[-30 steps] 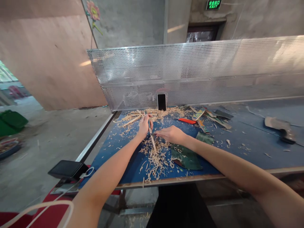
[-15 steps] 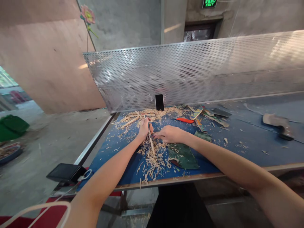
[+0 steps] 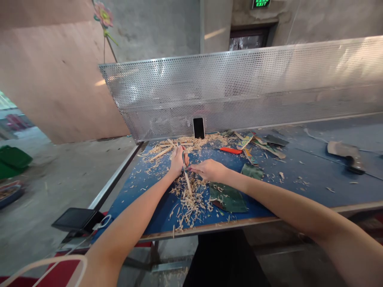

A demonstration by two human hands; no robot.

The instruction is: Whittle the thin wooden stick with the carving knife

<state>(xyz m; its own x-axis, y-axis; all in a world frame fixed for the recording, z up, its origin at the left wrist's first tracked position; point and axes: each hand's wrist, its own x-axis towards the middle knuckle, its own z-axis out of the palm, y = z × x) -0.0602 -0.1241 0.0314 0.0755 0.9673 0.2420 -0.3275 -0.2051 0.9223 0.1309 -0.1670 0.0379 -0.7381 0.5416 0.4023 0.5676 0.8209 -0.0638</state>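
Note:
My left hand (image 3: 178,162) is closed around a thin wooden stick (image 3: 188,182), whose pale lower end slants down toward the table's front edge. Just to its right, my right hand (image 3: 208,170) is closed in a grip, fingertips close to the stick. A narrow dark strip, seemingly the blade of a small knife (image 3: 183,159), lies along the stick at my fingers; its handle is hidden in my right hand. Curled wood shavings (image 3: 191,203) are heaped below both hands. A dark green leaf-shaped piece (image 3: 229,198) lies under my right forearm.
A phone (image 3: 198,128) leans upright against the perforated metal screen (image 3: 179,87). Behind my right hand lie an orange-handled tool (image 3: 230,150) and several wood strips (image 3: 248,141). A cleaver-like tool (image 3: 344,153) rests far right. A black device (image 3: 78,220) with a cable sits at the left corner.
The view has shifted slightly right. My right fingertips have come a little closer to the stick and higher along it. Both hands keep their grip.

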